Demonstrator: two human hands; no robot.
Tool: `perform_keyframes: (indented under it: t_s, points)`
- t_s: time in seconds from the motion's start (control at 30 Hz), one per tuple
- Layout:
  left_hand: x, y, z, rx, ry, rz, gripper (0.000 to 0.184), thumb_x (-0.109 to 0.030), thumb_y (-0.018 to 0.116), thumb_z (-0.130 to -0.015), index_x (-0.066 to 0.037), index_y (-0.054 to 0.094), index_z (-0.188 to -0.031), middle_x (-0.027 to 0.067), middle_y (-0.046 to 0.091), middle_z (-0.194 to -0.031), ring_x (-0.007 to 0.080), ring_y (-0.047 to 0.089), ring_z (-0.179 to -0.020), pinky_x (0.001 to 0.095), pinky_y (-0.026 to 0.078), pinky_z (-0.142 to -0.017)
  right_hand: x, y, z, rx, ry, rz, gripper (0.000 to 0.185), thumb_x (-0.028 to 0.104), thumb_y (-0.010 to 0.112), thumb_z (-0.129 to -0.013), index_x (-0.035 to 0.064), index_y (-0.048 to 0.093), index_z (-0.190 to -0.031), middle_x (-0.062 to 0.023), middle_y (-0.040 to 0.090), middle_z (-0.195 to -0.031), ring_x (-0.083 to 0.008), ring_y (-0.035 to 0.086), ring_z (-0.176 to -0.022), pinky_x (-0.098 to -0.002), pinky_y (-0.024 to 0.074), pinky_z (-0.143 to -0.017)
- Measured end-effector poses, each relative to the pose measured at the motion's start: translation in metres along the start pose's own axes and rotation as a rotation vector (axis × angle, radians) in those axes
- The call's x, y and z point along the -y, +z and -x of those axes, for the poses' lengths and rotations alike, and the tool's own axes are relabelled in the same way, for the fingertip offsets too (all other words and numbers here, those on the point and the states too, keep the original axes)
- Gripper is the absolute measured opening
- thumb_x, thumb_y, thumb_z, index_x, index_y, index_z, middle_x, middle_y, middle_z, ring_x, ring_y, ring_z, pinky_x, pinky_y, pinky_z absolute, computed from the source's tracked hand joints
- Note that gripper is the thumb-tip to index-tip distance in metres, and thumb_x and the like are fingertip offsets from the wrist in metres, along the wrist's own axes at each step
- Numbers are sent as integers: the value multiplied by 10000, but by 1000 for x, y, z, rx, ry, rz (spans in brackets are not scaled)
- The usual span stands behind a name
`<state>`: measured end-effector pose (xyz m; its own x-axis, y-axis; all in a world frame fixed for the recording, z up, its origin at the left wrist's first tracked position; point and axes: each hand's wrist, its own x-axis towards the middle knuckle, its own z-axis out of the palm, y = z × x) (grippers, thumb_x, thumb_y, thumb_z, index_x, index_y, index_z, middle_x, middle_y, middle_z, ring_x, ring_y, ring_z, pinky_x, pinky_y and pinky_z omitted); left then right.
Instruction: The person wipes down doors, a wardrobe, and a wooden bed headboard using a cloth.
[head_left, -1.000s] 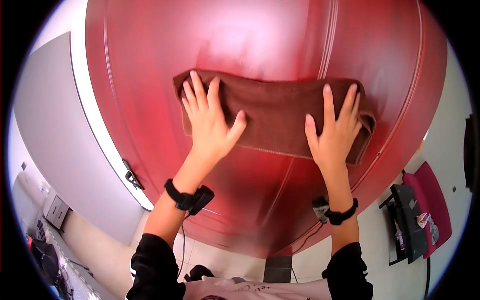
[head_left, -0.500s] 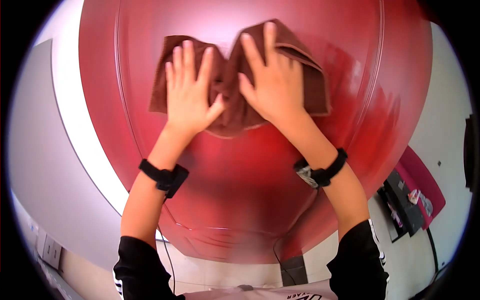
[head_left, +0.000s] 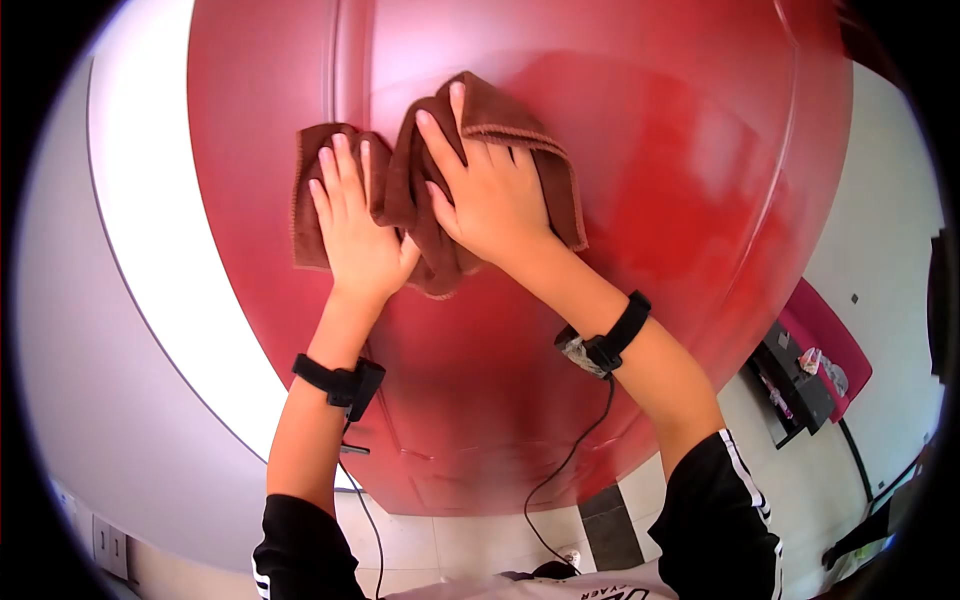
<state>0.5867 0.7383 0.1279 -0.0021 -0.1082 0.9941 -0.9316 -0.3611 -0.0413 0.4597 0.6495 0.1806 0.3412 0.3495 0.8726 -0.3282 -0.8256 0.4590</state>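
A brown cloth (head_left: 405, 165) with stitched edges lies bunched against a glossy red panelled door (head_left: 660, 230). Flat on the cloth's left part, my left hand (head_left: 360, 235) has its fingers stretched out; its thumb is partly hidden by a fold. My right hand (head_left: 495, 200) presses on the right part with fingers spread. A folded flap of the cloth covers some of the right hand's fingers. Between the two hands the cloth is gathered into a raised fold.
Each wrist wears a black strap with a small device, the left device (head_left: 355, 385) and the right device (head_left: 590, 350), with cables hanging down. A dark door handle (head_left: 350, 450) is near my left wrist. A magenta piece of furniture (head_left: 825, 340) and a black shelf (head_left: 785, 385) stand right.
Both hands and the cloth have moved down in view, the right hand also leftward. The hands are closer together, and the cloth is more bunched between them. My view has shifted slightly.
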Motion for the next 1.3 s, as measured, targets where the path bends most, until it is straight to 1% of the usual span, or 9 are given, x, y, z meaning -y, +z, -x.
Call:
perform_keyframes:
  t_s: [0.27,0.37,0.4,0.47,0.57,0.63,0.7,0.9,1.3]
  points:
    - [9,-4,59,264,61,142,775,-398,547,-734,3,312,-1354,161,228,-1449,393,195,-1324,535,197,-1043,3,20,40,263,-269,-32,604,236,573,-759,103,404,-1324,-95,356,-1407,-182,525,-1050,-335,431,-823]
    - [11,-14,41,246,142,94,697,-290,541,-744,33,329,-1324,204,222,-1433,456,184,-1302,543,206,-1043,-11,7,6,343,-398,-29,562,232,581,-742,122,471,-1282,-38,597,-1059,-167,572,-788,-332,438,-687]
    - [3,-16,24,209,72,25,666,-270,525,-757,39,338,-1317,229,225,-1422,478,188,-1289,550,211,-1037,-18,10,-12,59,-438,-32,553,214,579,-737,129,480,-1274,-25,599,-852,-184,567,-711,-336,438,-631]
    - [-2,-19,-24,57,-26,-16,622,-246,499,-780,45,350,-1309,266,237,-1399,508,200,-1269,562,217,-1028,-30,21,-65,98,-319,-145,511,167,558,-739,118,494,-1244,-75,575,-746,-249,555,-668,-364,418,-585]
    - [25,-13,-92,-205,-48,-3,601,-233,480,-792,47,351,-1308,285,267,-1373,523,214,-1252,562,217,-1028,-31,14,-125,-137,-213,65,516,196,524,-806,87,418,-1300,-114,585,-1084,-262,562,-881,-412,409,-771]
    - [40,-13,-109,-280,-65,-12,609,-229,483,-789,48,343,-1313,277,265,-1383,498,200,-1274,544,196,-1045,-27,19,-144,-83,-60,101,630,224,557,-767,-13,369,-1320,-217,302,-1401,-345,464,-1148,-439,365,-954]
    - [50,-13,-105,-291,-80,-42,602,-232,479,-792,46,351,-1310,269,256,-1397,466,202,-1293,528,175,-1058,-18,34,-144,-373,-149,187,549,242,529,-814,89,396,-1324,-136,494,-1252,-265,540,-951,-414,400,-819]
    - [69,-33,-64,-180,-103,26,590,-272,457,-816,-20,354,-1340,216,236,-1436,426,216,-1313,535,188,-1048,30,42,-132,-254,-158,-50,554,213,571,-730,48,472,-1250,-130,436,-1325,-247,474,-1108,-398,352,-892]
    - [106,-51,90,-33,-339,16,606,-283,353,-892,39,212,-1386,245,125,-1463,476,80,-1324,504,83,-1070,158,86,-66,119,-198,-591,501,76,490,-698,1,510,-1193,-138,570,-1149,-251,547,-939,-380,373,-854]
